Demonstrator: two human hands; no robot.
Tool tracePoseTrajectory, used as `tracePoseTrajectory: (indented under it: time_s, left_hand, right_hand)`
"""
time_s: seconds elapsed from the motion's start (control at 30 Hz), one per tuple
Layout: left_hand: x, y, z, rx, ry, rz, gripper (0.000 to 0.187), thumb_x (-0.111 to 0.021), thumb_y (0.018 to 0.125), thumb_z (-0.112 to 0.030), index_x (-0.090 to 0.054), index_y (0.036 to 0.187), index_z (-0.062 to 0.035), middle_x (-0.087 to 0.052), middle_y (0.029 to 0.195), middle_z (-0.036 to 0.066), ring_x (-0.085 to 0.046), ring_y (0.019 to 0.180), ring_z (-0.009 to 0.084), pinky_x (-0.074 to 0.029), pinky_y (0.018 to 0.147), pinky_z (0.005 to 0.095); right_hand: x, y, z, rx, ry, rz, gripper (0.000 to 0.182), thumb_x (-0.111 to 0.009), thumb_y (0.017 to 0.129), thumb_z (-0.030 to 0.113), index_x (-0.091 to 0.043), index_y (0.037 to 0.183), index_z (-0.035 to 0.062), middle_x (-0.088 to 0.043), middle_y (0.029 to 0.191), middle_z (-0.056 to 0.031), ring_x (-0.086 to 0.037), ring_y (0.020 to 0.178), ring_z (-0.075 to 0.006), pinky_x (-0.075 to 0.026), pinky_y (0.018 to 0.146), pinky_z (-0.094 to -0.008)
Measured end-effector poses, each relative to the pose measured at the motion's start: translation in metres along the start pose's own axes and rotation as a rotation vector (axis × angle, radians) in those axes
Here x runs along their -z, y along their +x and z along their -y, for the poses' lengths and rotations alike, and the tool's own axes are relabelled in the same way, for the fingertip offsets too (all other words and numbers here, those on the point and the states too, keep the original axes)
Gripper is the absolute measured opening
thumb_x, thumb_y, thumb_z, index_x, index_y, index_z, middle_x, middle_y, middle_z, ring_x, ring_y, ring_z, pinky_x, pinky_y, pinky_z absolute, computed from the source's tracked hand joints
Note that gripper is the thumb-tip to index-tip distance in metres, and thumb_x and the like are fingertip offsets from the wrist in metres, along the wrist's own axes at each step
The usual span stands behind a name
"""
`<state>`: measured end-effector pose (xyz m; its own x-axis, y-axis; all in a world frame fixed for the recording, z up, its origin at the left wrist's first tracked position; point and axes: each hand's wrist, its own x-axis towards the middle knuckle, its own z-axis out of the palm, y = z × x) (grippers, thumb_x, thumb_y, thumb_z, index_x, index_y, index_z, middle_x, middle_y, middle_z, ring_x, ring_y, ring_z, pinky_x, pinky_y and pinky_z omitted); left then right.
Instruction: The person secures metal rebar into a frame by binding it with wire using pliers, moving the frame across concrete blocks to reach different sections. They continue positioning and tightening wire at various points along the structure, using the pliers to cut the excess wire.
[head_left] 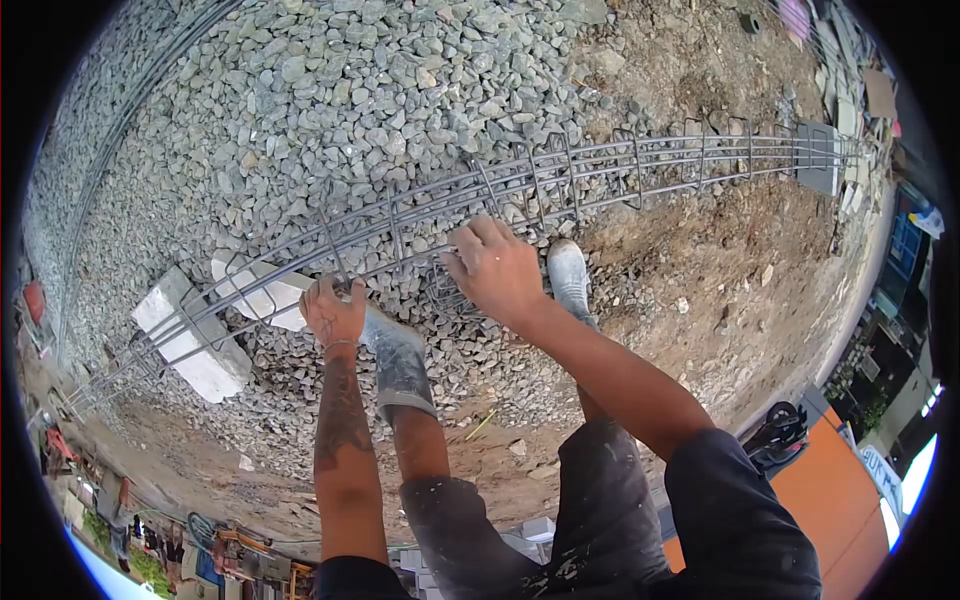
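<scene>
A long rebar cage (640, 165) of thin bars with square stirrups runs across the view, from lower left to upper right. My left hand (335, 312) has its fingers curled at the near lower bar, close to a stirrup. Farther right, my right hand (497, 275) is closed at the same near bar; its fingertips are partly hidden behind the knuckles. Just left of that hand, a small tangle of thin wire (445, 290) lies low over the stones. Pale concrete blocks (190, 340) sit under the cage's left part, and a grey block (818, 158) is at its far right end.
Gravel (400, 90) covers the ground beyond the cage, with bare brown soil (700, 260) to the right. My boots (398, 360) stand on stones near the cage. Long bent bars (110, 140) lie at the far left. An orange panel (825, 490) stands at lower right.
</scene>
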<state>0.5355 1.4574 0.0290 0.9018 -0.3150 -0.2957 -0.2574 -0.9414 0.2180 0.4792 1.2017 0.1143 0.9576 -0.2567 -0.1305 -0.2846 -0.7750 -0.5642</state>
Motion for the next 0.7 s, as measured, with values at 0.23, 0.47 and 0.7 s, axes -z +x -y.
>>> tracePoseTrajectory:
  time_s: [0.23,0.47,0.7]
  left_hand:
    - [-0.001,0.010,-0.079,0.117,0.045,-0.379,0.034,-0.069,0.070,-0.028,-0.054,0.092,-0.0054,-0.049,0.104,0.013,-0.045,0.097,0.0341,-0.032,0.087,0.0461]
    - [0.000,0.077,-0.162,-0.369,-0.085,-0.124,0.026,-0.064,0.077,-0.024,-0.061,0.098,-0.0089,-0.058,0.097,0.007,-0.050,0.098,0.0276,-0.031,0.092,0.0421]
    - [-0.010,0.105,-0.185,-0.326,-0.063,0.235,0.025,-0.061,0.080,-0.026,-0.065,0.094,-0.0044,-0.062,0.092,0.014,-0.057,0.084,0.0339,-0.045,0.074,0.0404]
  right_hand:
    - [0.062,-0.078,-0.079,-0.542,0.206,-0.125,0.011,-0.057,0.083,0.013,-0.059,0.083,0.0019,-0.061,0.079,-0.0130,-0.057,0.069,-0.0315,-0.045,0.062,-0.0373]
    - [0.000,-0.062,-0.146,-0.820,0.357,-0.336,0.026,-0.059,0.083,0.023,-0.060,0.088,-0.0020,-0.063,0.082,-0.0150,-0.059,0.074,-0.0258,-0.045,0.066,-0.0352]
    - [-0.026,-0.036,-0.190,-1.149,1.150,-0.528,0.022,-0.056,0.089,0.023,-0.061,0.089,0.0021,-0.056,0.069,-0.0027,-0.041,0.057,-0.0072,-0.031,0.050,-0.0216]
